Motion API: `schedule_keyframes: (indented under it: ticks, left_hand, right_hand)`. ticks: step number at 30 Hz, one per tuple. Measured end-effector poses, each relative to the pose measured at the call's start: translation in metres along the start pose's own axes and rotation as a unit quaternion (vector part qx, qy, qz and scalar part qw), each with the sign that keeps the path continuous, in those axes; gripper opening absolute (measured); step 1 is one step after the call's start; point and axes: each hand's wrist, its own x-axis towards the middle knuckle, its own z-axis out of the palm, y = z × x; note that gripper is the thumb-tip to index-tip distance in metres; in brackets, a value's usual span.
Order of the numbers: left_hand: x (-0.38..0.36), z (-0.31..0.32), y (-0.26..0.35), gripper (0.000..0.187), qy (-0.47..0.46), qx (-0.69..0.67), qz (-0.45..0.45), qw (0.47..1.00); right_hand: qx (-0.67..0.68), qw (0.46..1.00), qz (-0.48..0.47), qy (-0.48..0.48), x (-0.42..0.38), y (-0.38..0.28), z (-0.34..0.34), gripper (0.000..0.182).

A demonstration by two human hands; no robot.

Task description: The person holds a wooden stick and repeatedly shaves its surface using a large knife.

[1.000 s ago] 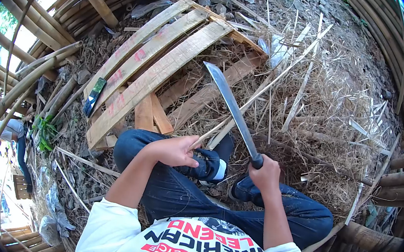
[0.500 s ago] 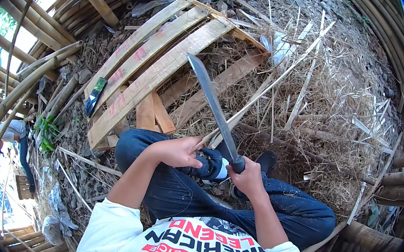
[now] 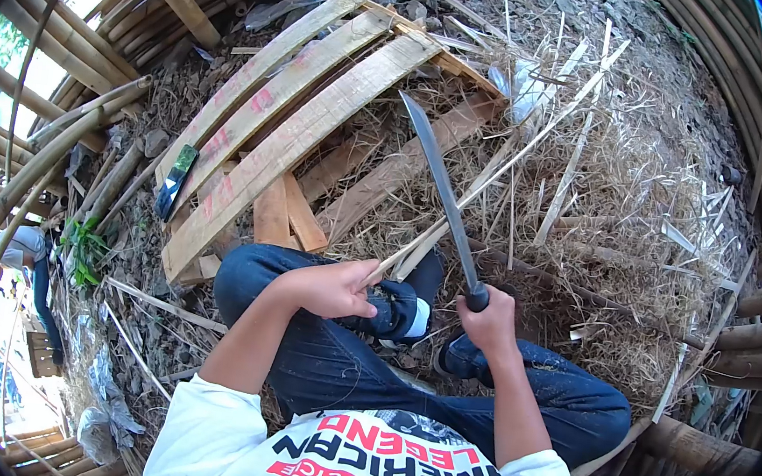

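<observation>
Pinching the bamboo strip [image 3: 492,171] that runs up-right, the left hand [image 3: 328,287] anchors it; the right hand [image 3: 487,323], fisted, crosses the machete [image 3: 438,188] over it.

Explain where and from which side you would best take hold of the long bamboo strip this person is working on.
Grip the bamboo strip at its near end, beside the left hand, coming from the left. The machete in the right hand crosses it further along, so probably stay clear of the blade.
</observation>
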Motion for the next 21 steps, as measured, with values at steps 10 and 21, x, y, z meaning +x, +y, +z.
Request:
schedule_keyframes:
  ticks: [10, 21]
  left_hand:
    - [0.000, -0.002, -0.002, 0.052, -0.020, -0.029, -0.023, 0.999]
    - [-0.002, -0.002, 0.001, 0.050, -0.002, -0.031, -0.040, 0.999]
  right_hand:
    - [0.106, 0.991, -0.005, -0.085, -0.025, -0.028, 0.010, 0.034]
    - [0.097, 0.988, 0.013, -0.123, -0.020, -0.033, 0.012, 0.029]
